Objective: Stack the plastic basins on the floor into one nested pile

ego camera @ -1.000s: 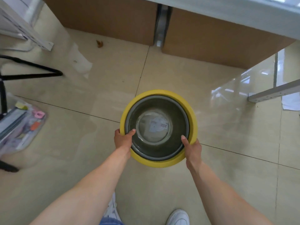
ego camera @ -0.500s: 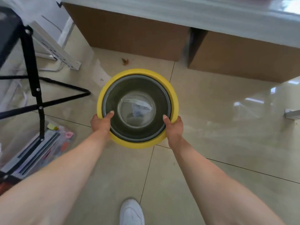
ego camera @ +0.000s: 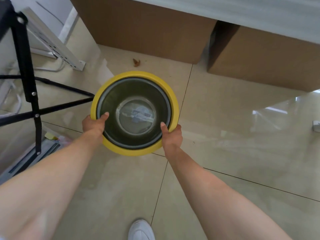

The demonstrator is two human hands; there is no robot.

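Note:
A yellow basin (ego camera: 170, 94) holds a dark grey see-through basin (ego camera: 110, 96) nested inside it, forming one pile. I carry this pile above the tiled floor at the middle of the view. My left hand (ego camera: 93, 126) grips the near left rim, thumb inside the grey basin. At the near right rim my right hand (ego camera: 171, 135) grips the same way. A label shows through the grey basin's bottom (ego camera: 136, 115).
A black tripod stand (ego camera: 31, 94) rises at the left over a clear pouch of small items (ego camera: 52, 139). Brown cardboard boxes (ego camera: 259, 56) line the far side under a white surface. A white perforated rail (ego camera: 57, 49) lies at the far left. My white shoe (ego camera: 141, 230) is at the bottom.
The view has swung left and the pile now sits higher over the floor, nearer the tripod and the boxes. Both hands keep the same grip on the rim.

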